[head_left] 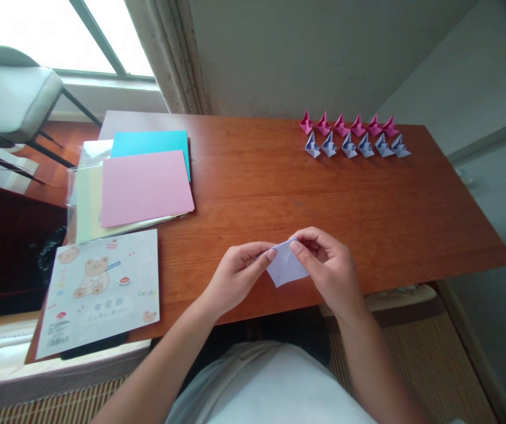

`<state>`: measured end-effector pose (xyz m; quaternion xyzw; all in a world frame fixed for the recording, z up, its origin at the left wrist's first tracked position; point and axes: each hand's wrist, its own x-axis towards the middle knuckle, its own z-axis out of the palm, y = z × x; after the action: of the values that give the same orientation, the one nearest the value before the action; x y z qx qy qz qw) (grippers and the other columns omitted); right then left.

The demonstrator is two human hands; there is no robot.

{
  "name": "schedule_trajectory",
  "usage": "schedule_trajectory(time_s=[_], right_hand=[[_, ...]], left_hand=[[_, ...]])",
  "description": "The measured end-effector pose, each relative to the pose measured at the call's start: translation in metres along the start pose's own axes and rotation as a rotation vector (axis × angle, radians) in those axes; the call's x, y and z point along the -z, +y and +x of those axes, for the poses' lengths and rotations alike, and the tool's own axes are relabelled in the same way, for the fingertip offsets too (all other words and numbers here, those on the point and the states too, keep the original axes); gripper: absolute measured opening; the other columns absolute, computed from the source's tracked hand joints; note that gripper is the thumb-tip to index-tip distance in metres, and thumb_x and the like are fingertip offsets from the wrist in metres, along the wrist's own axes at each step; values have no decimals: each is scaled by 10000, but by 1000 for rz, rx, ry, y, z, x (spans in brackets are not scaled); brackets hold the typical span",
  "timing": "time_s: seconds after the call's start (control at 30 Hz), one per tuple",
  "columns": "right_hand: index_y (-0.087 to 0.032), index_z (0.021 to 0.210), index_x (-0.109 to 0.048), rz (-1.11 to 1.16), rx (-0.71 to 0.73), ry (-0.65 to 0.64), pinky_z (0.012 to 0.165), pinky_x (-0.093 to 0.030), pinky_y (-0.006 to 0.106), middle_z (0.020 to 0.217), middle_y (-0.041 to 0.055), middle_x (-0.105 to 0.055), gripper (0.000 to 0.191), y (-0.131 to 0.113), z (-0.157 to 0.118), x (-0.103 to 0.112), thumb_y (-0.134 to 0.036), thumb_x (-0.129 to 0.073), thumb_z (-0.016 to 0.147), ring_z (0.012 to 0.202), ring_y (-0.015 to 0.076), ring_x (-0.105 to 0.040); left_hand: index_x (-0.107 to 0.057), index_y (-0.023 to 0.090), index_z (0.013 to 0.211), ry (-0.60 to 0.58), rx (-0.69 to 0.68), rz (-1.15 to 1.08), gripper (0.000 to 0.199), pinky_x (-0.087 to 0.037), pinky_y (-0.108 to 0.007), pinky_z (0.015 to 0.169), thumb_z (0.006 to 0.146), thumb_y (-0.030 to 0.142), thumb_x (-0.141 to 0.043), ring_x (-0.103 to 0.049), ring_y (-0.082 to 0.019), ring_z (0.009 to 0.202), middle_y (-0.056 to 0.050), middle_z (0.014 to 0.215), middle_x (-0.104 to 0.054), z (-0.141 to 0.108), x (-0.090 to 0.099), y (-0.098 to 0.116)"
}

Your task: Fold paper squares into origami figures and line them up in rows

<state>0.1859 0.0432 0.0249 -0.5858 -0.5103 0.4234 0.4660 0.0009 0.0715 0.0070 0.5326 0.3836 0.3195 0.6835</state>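
Note:
Between my two hands is a small piece of pale lavender paper [286, 266], with crease lines on its face and a pointed lower corner. My left hand [240, 268] pinches its upper left corner between thumb and fingers. On the other side, my right hand [327, 259] grips the upper right edge, the thumb lying on the front. Both hands are just above the near edge of the wooden table [244, 194]. My fingers hide the paper's two upper corners.
Folded pink paper figures [340, 125] stand in a row at the far right, with a row of lavender ones [349, 145] before them. Pink sheets [147, 188], teal sheets [151, 143] and a bear-printed pad [103, 288] lie at left. A chair [15, 97] stands beyond.

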Motion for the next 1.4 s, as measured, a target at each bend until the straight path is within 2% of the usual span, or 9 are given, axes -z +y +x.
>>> schedule_trajectory(time_s=[0.27,0.43,0.7,0.93,1.07,1.23,1.4], right_hand=[[-251,906,-716,24,-29,16,700,-517,273,861,4,-706,111,0,-1,-2,-361,-702,909,784,158,-657],[-241,860,-703,6,-30,24,672,-503,259,807,-9,-692,113,-2,-2,-3,-342,-693,910,744,145,-644],[-215,800,-680,-52,-14,-14,684,-502,279,783,1,-675,107,-12,-4,-8,-272,-689,890,732,152,-627],[-219,836,-670,16,-79,-72,634,-469,249,800,4,-668,183,-11,-1,-7,-366,-641,942,742,148,-617],[-218,836,-663,109,-121,-88,574,-431,231,771,-6,-639,251,-11,-1,-6,-440,-631,949,670,128,-570],[-216,859,-671,114,-148,-82,530,-391,225,722,-16,-586,324,-8,-3,-5,-515,-594,957,610,116,-510],[-210,834,-676,11,-80,-94,563,-412,239,737,-3,-613,328,-5,-4,-2,-501,-591,959,653,133,-540]], left_hand=[[-781,151,1025,-12,9,-3,307,-501,-252,777,973,392,-599,-641,-173,831,-56,924,-761,0,0,3],[-743,137,917,-30,16,2,312,-474,-235,712,964,411,-602,-598,-152,774,-41,832,-703,-1,0,3],[-695,142,874,-29,17,58,248,-402,-211,587,853,384,-744,-514,-114,676,6,740,-595,-1,-2,-5],[-690,144,852,-29,36,105,247,-403,-217,603,880,388,-709,-516,-115,687,5,744,-597,-1,-1,-4],[-694,140,829,-39,52,66,255,-414,-221,622,872,390,-719,-530,-123,700,-3,751,-616,-1,0,-1],[-687,139,813,26,60,-53,260,-417,-217,631,854,390,-743,-518,-115,689,-1,744,-615,1,0,2],[-689,140,852,115,58,-113,282,-432,-227,656,857,417,-739,-532,-124,703,-13,773,-633,2,0,2]])
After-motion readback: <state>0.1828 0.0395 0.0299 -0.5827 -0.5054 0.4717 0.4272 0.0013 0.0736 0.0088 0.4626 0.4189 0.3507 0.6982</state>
